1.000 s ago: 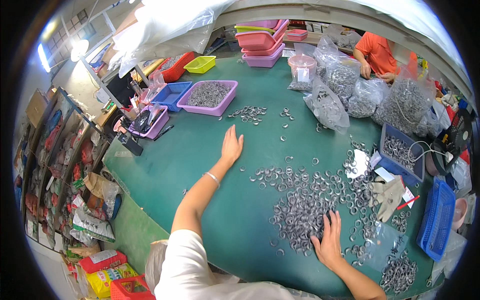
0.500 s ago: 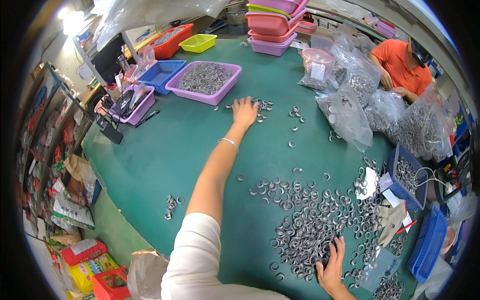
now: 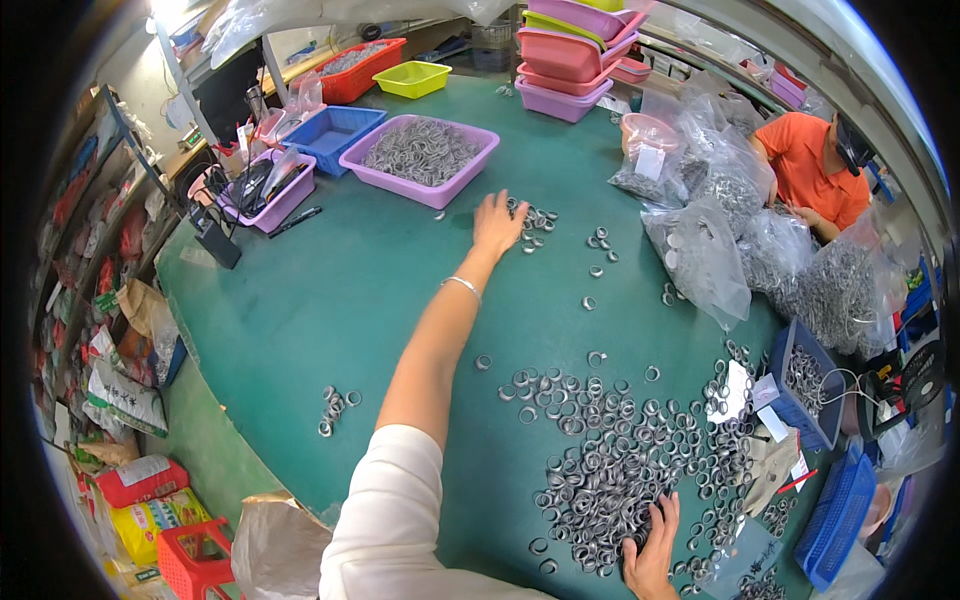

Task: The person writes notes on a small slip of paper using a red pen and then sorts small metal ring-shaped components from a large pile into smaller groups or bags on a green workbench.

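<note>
My left hand (image 3: 495,226) reaches far across the green table, palm down with its fingers stretched out. It lies against the left side of a small group of grey metal rings (image 3: 541,218); what is under the palm is hidden. At the near right, my right hand (image 3: 655,552) rests at the edge of a large pile of metal rings (image 3: 600,490), thumb and fingers apart, touching some of them. Beyond my left hand stands a purple tray (image 3: 480,168) heaped with similar rings. One loose ring (image 3: 440,215) lies in front of that tray.
Plastic bags of rings (image 3: 700,255) crowd the far right, where a person in orange (image 3: 800,165) works. Blue baskets (image 3: 835,515) line the right edge. Stacked coloured trays (image 3: 565,55), a blue tray (image 3: 325,140) and a purple bin of tools (image 3: 280,215) stand at the back.
My left hand has drawn slightly right toward the ring group; the rings beside its left side no longer show there. My right hand stays at the pile. The whole view has shifted slightly.
</note>
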The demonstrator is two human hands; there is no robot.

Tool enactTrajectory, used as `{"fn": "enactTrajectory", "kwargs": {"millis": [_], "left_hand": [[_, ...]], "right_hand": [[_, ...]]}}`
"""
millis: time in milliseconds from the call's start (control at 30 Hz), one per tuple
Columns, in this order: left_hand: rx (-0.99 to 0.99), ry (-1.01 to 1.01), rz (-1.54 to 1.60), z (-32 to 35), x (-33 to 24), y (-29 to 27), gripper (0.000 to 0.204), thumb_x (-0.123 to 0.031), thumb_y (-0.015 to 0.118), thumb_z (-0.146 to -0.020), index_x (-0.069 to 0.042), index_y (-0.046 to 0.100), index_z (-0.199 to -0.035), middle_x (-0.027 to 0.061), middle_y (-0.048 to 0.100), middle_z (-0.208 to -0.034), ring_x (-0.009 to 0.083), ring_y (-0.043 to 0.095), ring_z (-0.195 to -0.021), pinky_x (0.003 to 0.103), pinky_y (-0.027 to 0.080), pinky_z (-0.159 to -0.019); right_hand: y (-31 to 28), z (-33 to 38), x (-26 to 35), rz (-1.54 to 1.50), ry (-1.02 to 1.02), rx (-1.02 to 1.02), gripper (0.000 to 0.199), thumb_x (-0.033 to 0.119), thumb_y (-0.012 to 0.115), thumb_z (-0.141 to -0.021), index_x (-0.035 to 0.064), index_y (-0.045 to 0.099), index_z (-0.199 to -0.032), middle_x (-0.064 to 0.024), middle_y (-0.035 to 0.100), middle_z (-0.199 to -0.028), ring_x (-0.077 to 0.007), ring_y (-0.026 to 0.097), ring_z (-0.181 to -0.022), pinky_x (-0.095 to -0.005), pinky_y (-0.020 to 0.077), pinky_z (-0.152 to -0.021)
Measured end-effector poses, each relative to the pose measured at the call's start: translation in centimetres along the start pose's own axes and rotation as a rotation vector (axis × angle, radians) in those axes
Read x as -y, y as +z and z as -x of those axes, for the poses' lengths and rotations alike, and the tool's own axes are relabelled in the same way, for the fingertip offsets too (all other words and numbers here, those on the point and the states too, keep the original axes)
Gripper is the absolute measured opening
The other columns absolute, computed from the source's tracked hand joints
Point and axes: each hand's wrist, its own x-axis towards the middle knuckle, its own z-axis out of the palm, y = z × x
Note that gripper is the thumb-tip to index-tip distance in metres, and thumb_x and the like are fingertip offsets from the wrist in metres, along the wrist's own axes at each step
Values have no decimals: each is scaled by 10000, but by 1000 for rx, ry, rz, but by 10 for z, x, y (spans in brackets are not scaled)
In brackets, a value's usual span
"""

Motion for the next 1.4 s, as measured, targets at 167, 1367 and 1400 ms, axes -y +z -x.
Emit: {"fn": "enactTrajectory", "kwargs": {"millis": [167,1367,1400], "left_hand": [[124,160,-209,9,-31,16,607,-532,550,-871,-85,581,-1280,212,471,-1375,360,436,-1272,432,342,-1073],[1027,903,566,121,-138,44,367,-124,606,-854,-154,643,-1218,85,571,-1326,347,420,-1307,477,321,-1104],[1090,894,595,138,-143,29,363,-124,598,-865,-150,635,-1226,78,568,-1330,347,417,-1309,476,319,-1108]], "right_hand": [[2,3,-3,10,-4,-9,548,168,555,-848,-101,372,-1288,-290,293,-1412,-514,232,-1355,-578,207,-1103],[-2,2,1,-28,34,15,580,180,616,-835,-74,378,-1299,-278,306,-1400,-504,248,-1349,-553,238,-1103],[-1,2,0,-24,28,8,589,194,635,-833,-74,385,-1295,-280,309,-1396,-509,253,-1344,-558,245,-1099]]}}
